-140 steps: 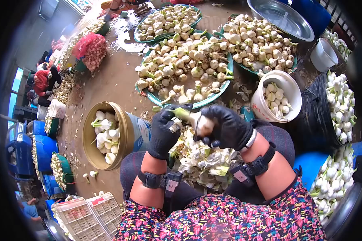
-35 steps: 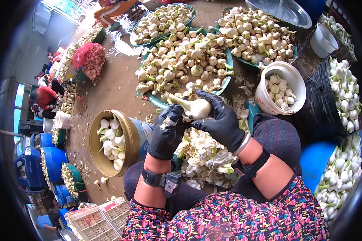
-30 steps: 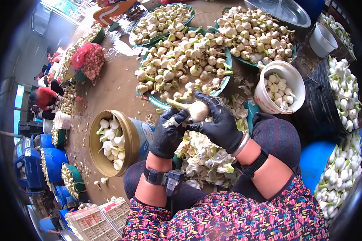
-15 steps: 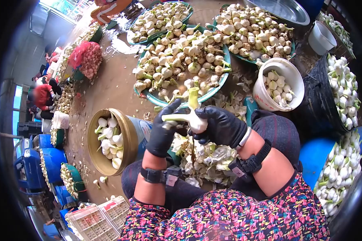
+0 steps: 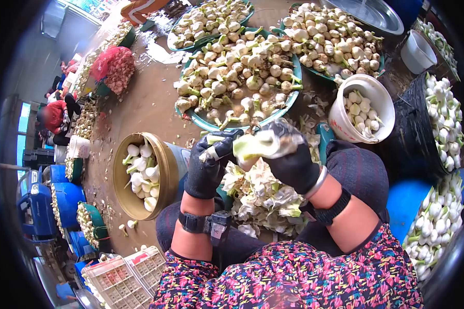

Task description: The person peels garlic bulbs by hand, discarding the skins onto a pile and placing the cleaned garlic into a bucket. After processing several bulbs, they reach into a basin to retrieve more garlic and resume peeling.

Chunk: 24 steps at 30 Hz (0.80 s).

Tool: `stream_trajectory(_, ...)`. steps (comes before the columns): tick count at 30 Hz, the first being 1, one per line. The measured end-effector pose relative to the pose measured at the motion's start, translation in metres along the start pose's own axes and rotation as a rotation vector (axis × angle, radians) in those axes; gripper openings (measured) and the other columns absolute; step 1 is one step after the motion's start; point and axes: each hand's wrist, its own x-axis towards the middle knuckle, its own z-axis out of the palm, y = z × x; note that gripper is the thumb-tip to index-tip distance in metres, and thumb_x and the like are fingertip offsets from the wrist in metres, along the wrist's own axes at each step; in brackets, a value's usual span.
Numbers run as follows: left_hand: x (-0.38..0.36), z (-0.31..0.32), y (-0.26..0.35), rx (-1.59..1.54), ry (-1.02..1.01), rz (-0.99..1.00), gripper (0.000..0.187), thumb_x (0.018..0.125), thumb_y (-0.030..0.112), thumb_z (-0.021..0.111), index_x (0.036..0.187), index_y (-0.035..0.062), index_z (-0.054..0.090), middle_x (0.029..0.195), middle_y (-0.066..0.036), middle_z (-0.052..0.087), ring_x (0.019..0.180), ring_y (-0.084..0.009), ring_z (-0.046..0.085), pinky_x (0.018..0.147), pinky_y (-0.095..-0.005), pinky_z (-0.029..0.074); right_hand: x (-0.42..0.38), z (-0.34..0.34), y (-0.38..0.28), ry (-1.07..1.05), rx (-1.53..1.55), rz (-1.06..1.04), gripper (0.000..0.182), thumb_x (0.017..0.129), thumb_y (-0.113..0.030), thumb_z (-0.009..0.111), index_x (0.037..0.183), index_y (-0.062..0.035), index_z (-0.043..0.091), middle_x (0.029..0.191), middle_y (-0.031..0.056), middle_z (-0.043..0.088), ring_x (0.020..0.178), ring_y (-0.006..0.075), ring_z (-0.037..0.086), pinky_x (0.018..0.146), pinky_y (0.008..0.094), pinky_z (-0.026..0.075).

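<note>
My left hand (image 5: 207, 167), in a black glove, is closed around the pale stem of a garlic bulb (image 5: 210, 153). My right hand (image 5: 296, 166), also gloved, grips a whitish-green strip of garlic skin (image 5: 258, 146), blurred by motion at its right end. Between the hands, the bulb is mostly hidden behind the skin and fingers. Under them, a heap of peeled garlic skins (image 5: 260, 193) lies between my knees. Just ahead stands a wide green basin (image 5: 298, 92) of unpeeled garlic with stems.
A tan bucket (image 5: 119, 193) of cleaned garlic stands at left, a white bucket (image 5: 339, 121) with more at right. Beyond it, a black tub (image 5: 404, 121) is full of white bulbs. A plastic crate (image 5: 121, 283) lies lower left. Other people sit far left.
My right hand has shifted right and turned, pulling skin across the bulb. The bulb, in plain view before, is now mostly covered. My left hand has stayed nearly in place.
</note>
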Motion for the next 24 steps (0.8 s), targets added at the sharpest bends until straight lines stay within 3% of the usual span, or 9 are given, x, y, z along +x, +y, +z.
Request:
stream_trajectory(3,0.0,-0.011,-0.031,-0.475,0.127,-0.314,0.016,0.085,0.014,0.054,0.09,-0.0008,0.059,0.084,-0.007,0.061,0.073,-0.0147,0.059,0.067,-0.0279,0.049,0.0,-0.002,-0.02,-0.19,-0.303,-0.259,0.029,0.068,-0.02,0.058,0.095,-0.0077,0.058,0.081,0.0113,0.054,0.074,0.0309,0.052,0.069,0.0413,0.042)
stream_trajectory(4,0.002,-0.008,-0.032,-0.584,0.222,-0.352,0.014,0.086,0.013,0.053,0.087,0.0001,0.059,0.082,-0.006,0.06,0.074,-0.0143,0.059,0.067,-0.028,0.049,-0.011,0.003,-0.023,-0.623,-0.529,-0.042,0.029,0.071,-0.019,0.055,0.098,-0.0073,0.059,0.083,0.012,0.056,0.08,0.0298,0.054,0.072,0.0419,0.043)
stream_trajectory(7,-0.001,0.001,-0.035,-0.581,0.389,-0.318,0.015,0.087,0.014,0.053,0.088,0.0007,0.06,0.081,-0.005,0.06,0.075,-0.0142,0.058,0.067,-0.0288,0.049,-0.017,0.013,-0.021,-1.128,-0.554,0.443,0.023,0.072,-0.013,0.05,0.085,-0.0018,0.066,0.087,0.0192,0.064,0.083,0.0324,0.063,0.073,0.0405,0.05)
stream_trajectory(11,0.003,-0.005,-0.019,-1.01,0.336,-0.578,0.02,0.086,0.017,0.055,0.096,0.0003,0.059,0.086,-0.007,0.061,0.078,-0.0147,0.058,0.066,-0.0312,0.05,-0.011,0.004,-0.013,-1.248,-0.635,0.603,0.023,0.071,-0.012,0.051,0.085,-0.0015,0.067,0.091,0.0192,0.064,0.086,0.0314,0.063,0.074,0.0394,0.05)
stream_trajectory(14,-0.005,-0.023,-0.026,-1.032,0.314,-0.383,0.025,0.085,0.009,0.053,0.107,-0.0028,0.055,0.096,-0.007,0.059,0.081,-0.0136,0.057,0.075,-0.028,0.048,0.0,-0.002,-0.021,-1.04,-0.598,0.626,0.025,0.072,-0.014,0.051,0.087,-0.0022,0.067,0.093,0.0191,0.064,0.086,0.032,0.063,0.075,0.0397,0.05)
stream_trajectory(16,-0.005,-0.067,-0.015,-0.447,0.349,-0.214,0.021,0.085,0.009,0.052,0.101,-0.0014,0.059,0.094,-0.006,0.06,0.076,-0.0122,0.056,0.071,-0.0243,0.047,-0.003,-0.004,-0.018,-0.941,-0.607,0.615,0.025,0.073,-0.014,0.051,0.088,-0.0027,0.067,0.093,0.0197,0.064,0.088,0.0323,0.062,0.076,0.0406,0.049)
stream_trajectory(18,-0.01,-0.121,-0.021,-0.038,0.457,-0.239,0.021,0.081,0.005,0.055,0.101,0.0001,0.059,0.101,-0.011,0.062,0.086,-0.0146,0.057,0.079,-0.0277,0.046,-0.009,-0.006,-0.02,-0.968,-0.601,0.636,0.025,0.073,-0.014,0.05,0.087,-0.0025,0.067,0.092,0.0203,0.063,0.089,0.0323,0.062,0.077,0.0408,0.049)
stream_trajectory(20,-0.018,-0.169,-0.035,0.401,0.334,-0.35,0.024,0.076,0.009,0.061,0.098,-0.0003,0.062,0.092,-0.012,0.063,0.082,-0.0185,0.06,0.074,-0.0301,0.048,-0.012,-0.006,-0.027,-0.921,-0.663,0.598,0.025,0.073,-0.014,0.05,0.087,-0.0023,0.067,0.089,0.0209,0.064,0.087,0.033,0.062,0.077,0.0414,0.049)
stream_trajectory(24,0.011,-0.135,-0.045,0.53,0.106,-0.22,0.025,0.075,0.008,0.062,0.099,0.0012,0.064,0.09,-0.012,0.064,0.082,-0.0199,0.061,0.075,-0.0296,0.047,0.003,-0.009,-0.03,-0.986,-0.619,0.505,0.026,0.075,-0.018,0.049,0.089,-0.0042,0.067,0.091,0.0197,0.063,0.087,0.0342,0.061,0.075,0.0422,0.049)
